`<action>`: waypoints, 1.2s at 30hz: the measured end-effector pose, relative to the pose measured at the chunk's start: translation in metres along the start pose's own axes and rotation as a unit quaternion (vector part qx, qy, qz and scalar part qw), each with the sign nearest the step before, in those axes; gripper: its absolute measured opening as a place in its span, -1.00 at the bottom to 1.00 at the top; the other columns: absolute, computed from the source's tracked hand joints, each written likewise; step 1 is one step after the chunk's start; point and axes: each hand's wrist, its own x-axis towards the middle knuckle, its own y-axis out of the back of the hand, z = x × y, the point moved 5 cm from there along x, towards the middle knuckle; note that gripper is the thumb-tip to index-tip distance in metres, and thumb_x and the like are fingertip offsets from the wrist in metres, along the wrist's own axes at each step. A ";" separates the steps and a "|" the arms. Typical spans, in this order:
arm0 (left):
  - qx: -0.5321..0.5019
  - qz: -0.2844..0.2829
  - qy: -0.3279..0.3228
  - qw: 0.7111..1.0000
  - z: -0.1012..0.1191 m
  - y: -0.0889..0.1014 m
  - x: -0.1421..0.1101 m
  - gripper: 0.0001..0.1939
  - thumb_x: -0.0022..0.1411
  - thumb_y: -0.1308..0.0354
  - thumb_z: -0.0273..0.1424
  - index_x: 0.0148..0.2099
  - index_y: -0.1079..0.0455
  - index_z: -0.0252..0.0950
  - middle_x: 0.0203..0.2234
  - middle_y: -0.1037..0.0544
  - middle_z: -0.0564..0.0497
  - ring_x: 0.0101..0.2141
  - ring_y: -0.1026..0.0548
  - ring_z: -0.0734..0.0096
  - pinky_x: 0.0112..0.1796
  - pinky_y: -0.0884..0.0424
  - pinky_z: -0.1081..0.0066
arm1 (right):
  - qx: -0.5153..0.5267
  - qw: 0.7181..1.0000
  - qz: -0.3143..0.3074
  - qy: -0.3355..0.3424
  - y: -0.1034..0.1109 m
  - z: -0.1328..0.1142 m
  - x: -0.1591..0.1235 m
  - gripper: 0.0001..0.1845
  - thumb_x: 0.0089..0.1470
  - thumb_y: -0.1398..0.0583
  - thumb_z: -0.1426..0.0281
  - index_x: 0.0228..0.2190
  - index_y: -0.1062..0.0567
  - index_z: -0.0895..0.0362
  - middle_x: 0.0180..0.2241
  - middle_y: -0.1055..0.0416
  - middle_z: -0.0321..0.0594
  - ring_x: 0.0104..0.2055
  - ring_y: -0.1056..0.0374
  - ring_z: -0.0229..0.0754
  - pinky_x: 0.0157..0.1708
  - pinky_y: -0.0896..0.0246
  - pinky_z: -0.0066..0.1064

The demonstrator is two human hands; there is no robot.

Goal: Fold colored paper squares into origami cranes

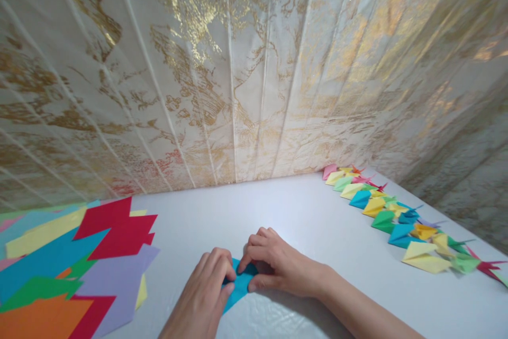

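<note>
On the worktop [190,222], left grip [208,280] and right grip [277,264] pinch blue paper [240,286], likely light, easily creased; best held by edges.

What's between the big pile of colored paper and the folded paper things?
The head view shows the left hand, the blue paper and the right hand there, at the white table.

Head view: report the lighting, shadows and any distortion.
Head view: metallic glints on the patterned backdrop; head view: a soft shadow below the right hand and forearm, pale sheen on the white table; head view: backdrop seams fan outward, perhaps wide-angle stretch.
</note>
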 end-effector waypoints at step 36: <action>0.272 -0.007 -0.175 0.946 0.008 0.004 -0.013 -0.77 0.42 0.08 -0.46 -0.12 -0.41 -0.17 -0.17 -0.62 0.00 -0.19 -0.61 0.29 -0.13 -0.54 0.35 | -0.007 0.999 -0.007 -0.040 0.000 -0.004 0.004 -0.76 0.17 -0.33 0.19 -0.18 -0.55 0.05 -0.30 -0.40 -0.30 -0.20 -0.25 -0.18 -0.13 -0.04 -0.34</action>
